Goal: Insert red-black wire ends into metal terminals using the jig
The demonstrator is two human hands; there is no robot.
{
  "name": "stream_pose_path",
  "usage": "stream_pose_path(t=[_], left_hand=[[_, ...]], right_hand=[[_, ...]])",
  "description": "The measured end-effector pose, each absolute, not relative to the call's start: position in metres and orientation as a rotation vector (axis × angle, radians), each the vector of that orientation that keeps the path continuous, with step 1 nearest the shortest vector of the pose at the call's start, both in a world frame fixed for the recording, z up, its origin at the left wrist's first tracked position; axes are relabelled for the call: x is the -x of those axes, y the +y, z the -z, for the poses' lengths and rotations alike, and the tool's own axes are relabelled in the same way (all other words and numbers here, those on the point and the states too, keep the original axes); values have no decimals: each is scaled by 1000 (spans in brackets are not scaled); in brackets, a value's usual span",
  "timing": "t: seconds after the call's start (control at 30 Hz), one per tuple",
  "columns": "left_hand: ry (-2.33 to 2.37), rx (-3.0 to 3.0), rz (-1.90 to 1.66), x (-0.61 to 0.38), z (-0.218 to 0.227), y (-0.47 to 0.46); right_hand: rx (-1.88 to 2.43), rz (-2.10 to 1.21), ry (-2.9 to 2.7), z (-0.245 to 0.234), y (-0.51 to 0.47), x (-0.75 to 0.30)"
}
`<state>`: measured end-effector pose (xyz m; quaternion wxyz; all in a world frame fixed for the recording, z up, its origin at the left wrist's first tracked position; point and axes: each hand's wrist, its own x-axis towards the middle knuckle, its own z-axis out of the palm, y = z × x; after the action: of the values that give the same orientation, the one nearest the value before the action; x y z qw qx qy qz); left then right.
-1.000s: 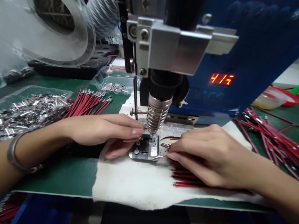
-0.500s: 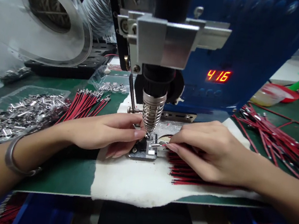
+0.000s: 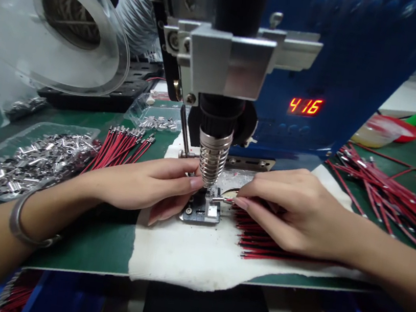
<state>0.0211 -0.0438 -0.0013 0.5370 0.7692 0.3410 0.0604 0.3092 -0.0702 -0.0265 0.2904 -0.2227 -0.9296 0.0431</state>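
Note:
My right hand (image 3: 293, 209) pinches a red and black wire (image 3: 230, 200) between thumb and fingertips. The silvery metal cap (image 3: 219, 199) at the wire's end points left, right beside the tip of the soldering iron (image 3: 210, 179). The iron stands upright in a spring-like metal sleeve. Below the tip is a small dark metal plate (image 3: 198, 214) bearing a white block (image 3: 212, 212). From the left, my left hand (image 3: 161, 183) reaches to the iron's tip, thumb and forefinger closed together; what they hold, if anything, is hidden. Under my right hand lies a bundle of red and black wires (image 3: 257, 243).
A blue machine (image 3: 323, 53) with a lit red display fills the back. To the left lie a bag of metal caps (image 3: 37, 160) and capped red wires (image 3: 120, 143). More loose wires (image 3: 380, 196) lie at the right. White cloth (image 3: 185, 261) covers the table's front.
The metal cap on the wire has risen slightly, off the white block and up to the iron's tip. Both hands stay nearly in place; the view has shifted a little.

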Motion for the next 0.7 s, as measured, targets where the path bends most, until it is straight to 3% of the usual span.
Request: stream_pose_path(t=[0.7], left_hand=[[853,-1773,-12,-23,-3,-45]], right_hand=[[550,-237,-2516,28,-72,-308]])
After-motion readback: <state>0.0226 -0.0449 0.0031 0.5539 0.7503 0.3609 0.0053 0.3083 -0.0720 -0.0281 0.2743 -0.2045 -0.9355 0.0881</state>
